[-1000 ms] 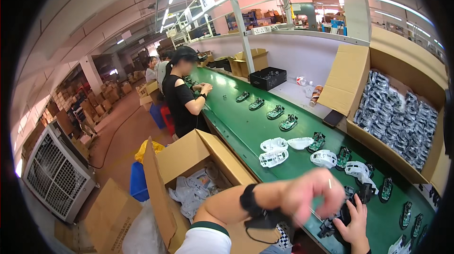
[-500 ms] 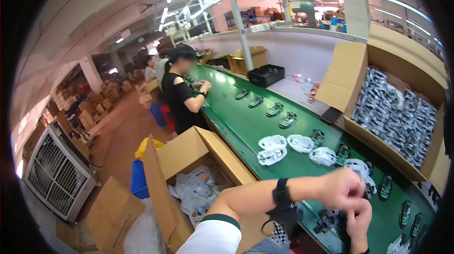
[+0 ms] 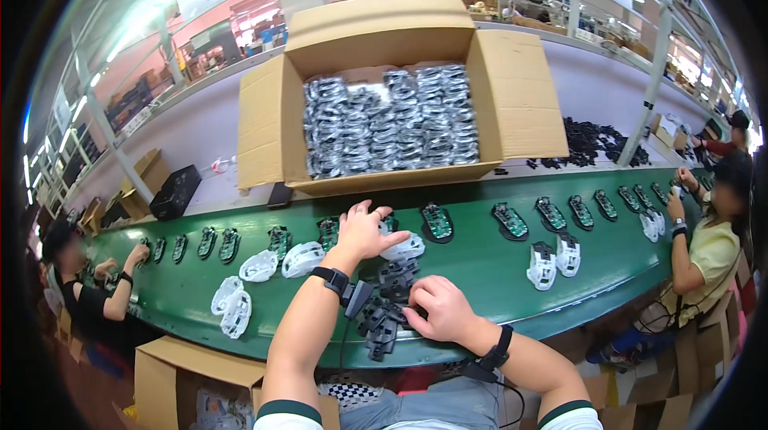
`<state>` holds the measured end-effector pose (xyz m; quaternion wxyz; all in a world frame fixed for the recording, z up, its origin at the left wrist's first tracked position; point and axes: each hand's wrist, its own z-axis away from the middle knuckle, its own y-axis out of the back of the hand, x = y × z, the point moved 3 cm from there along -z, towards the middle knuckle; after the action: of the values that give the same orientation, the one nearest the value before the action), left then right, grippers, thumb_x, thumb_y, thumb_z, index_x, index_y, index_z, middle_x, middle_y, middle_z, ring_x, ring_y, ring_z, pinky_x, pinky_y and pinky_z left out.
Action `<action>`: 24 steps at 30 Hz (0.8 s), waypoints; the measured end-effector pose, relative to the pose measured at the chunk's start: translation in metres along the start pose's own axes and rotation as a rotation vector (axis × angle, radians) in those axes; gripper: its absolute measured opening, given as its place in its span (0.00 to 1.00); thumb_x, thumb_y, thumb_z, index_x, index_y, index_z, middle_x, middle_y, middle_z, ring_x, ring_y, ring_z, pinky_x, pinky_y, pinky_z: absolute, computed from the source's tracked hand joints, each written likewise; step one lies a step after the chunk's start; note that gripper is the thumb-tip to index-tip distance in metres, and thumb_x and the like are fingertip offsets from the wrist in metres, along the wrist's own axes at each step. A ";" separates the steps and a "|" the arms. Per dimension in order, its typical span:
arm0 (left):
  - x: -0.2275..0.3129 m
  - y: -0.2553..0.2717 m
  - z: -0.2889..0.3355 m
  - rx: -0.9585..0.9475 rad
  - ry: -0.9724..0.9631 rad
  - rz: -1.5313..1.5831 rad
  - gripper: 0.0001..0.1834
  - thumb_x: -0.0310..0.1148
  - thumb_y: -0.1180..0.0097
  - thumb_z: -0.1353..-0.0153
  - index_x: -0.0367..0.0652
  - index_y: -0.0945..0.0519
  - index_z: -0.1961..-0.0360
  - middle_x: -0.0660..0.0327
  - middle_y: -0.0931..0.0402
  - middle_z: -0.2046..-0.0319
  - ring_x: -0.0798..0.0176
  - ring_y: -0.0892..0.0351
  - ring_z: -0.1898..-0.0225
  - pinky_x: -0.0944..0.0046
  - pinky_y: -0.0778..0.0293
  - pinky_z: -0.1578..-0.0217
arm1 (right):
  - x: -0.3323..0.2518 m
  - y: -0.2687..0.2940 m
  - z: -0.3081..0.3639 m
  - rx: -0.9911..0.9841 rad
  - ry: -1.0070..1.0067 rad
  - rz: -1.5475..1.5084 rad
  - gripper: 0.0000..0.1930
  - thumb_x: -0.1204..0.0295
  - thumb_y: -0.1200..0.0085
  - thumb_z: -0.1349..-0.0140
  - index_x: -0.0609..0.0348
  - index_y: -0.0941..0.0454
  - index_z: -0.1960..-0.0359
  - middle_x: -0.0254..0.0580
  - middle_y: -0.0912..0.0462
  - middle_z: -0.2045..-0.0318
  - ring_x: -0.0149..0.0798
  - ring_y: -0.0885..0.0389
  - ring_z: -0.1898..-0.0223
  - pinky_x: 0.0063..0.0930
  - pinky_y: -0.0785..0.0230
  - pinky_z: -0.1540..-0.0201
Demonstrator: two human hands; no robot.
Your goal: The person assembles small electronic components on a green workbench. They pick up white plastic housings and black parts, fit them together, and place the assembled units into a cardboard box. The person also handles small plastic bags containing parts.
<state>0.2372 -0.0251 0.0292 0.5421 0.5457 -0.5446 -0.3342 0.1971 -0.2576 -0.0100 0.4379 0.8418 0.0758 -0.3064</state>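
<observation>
The green surface [image 3: 472,266] ran across the whole view in front of the person. At its far edge stood an open carton [image 3: 524,94], beyond both hands, holding shiny stacked parts [image 3: 392,130]. A pile of black pieces [image 3: 382,324] lay near the surface's front edge, between the forearms: just left of the right hand [image 3: 442,308] and nearer the person than the left hand [image 3: 366,232]. The right hand's fingers were curled against the pile's right side; whether they gripped a piece, I could not tell. The left hand was open, its fingers spread, reaching over the far side of the pile. A white shell [image 3: 406,248] lay by its thumb, partly covered; contact was unclear. Another shell [image 3: 304,259] lay left of that hand, beside the wrist. Among the smallest, one board [image 3: 328,232] sat just left of the left hand and another [image 3: 437,222] to its right, apart from it.
</observation>
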 end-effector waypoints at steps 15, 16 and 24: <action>-0.046 -0.016 0.039 0.310 -0.326 0.016 0.09 0.39 0.33 0.47 0.47 0.13 0.68 0.48 0.21 0.57 0.45 0.20 0.54 0.45 0.25 0.55 | -0.012 -0.039 -0.006 -0.065 0.168 0.249 0.36 0.42 0.38 0.42 0.47 0.24 0.36 0.68 0.40 0.29 0.70 0.38 0.30 0.65 0.43 0.33; -0.039 -0.009 0.045 0.290 -0.326 0.023 0.09 0.40 0.34 0.44 0.48 0.13 0.67 0.49 0.21 0.56 0.44 0.21 0.53 0.44 0.26 0.53 | -0.011 -0.041 -0.003 -0.067 0.165 0.257 0.36 0.42 0.38 0.41 0.46 0.24 0.35 0.67 0.40 0.28 0.70 0.39 0.29 0.67 0.44 0.33; -0.018 -0.003 0.056 0.222 -0.321 -0.002 0.17 0.55 0.32 0.46 0.55 0.07 0.66 0.54 0.21 0.49 0.45 0.27 0.44 0.43 0.35 0.41 | -0.014 -0.046 0.001 -0.123 0.067 0.251 0.37 0.39 0.44 0.39 0.46 0.24 0.34 0.70 0.49 0.25 0.71 0.46 0.26 0.69 0.49 0.30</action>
<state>0.1814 -0.0210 0.0118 0.3842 0.5426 -0.6570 -0.3555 0.1668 -0.2284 -0.0341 0.5206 0.8261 0.0032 -0.2155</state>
